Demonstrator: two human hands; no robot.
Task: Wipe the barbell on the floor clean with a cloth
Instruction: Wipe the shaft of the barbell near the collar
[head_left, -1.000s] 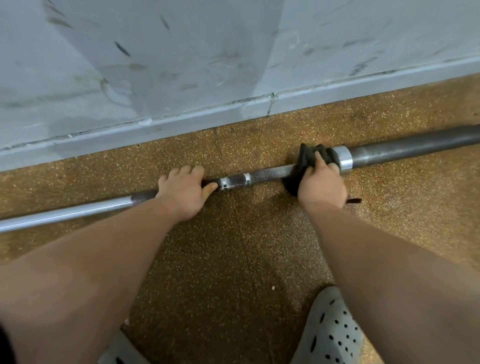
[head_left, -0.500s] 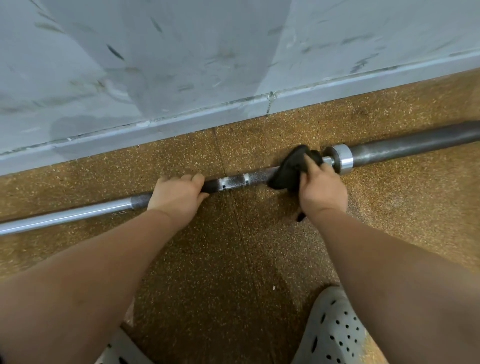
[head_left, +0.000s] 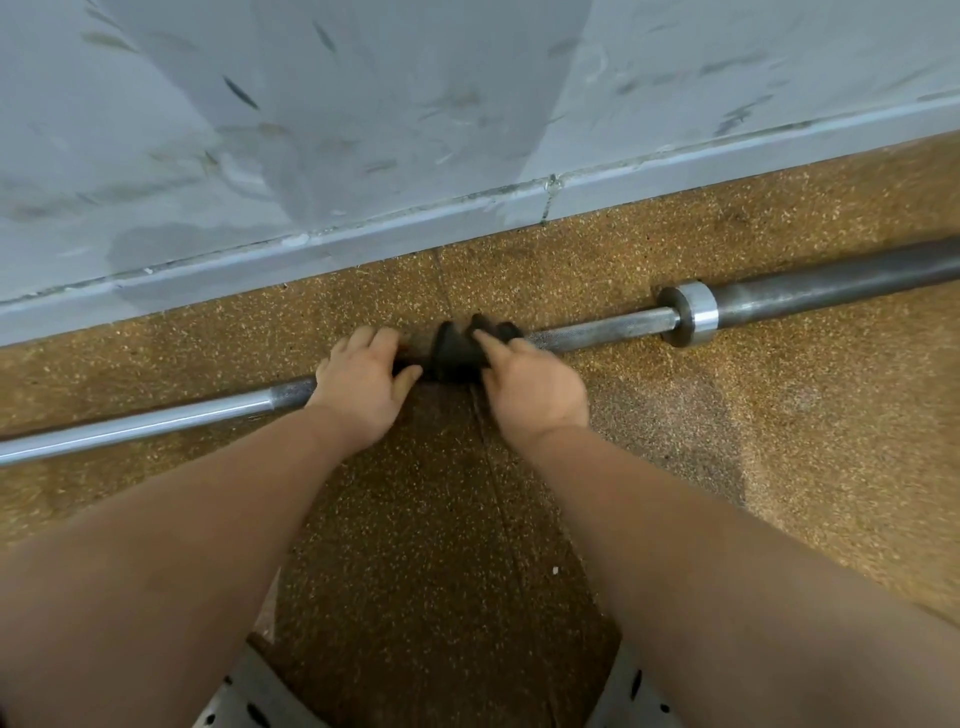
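Observation:
A long steel barbell (head_left: 597, 332) lies on the brown speckled floor, running from lower left to upper right, with a bright collar (head_left: 693, 313) and a dark sleeve (head_left: 831, 283) at the right. My left hand (head_left: 363, 384) grips the shaft where the smooth part meets the knurling. A dark cloth (head_left: 457, 345) is wrapped around the shaft right beside it. My right hand (head_left: 530, 382) is closed on the cloth, its fingers over the bar. The bar under both hands is hidden.
A grey scuffed wall with a pale skirting board (head_left: 363, 244) runs just behind the barbell. Two grey perforated clogs (head_left: 639, 696) on my feet show at the bottom edge. A seam in the floor mat (head_left: 498, 493) runs toward me.
My right hand has slid the cloth leftward along the shaft, from the collar to right beside my left hand. The knurled stretch near the collar now shows. My left hand kept its grip.

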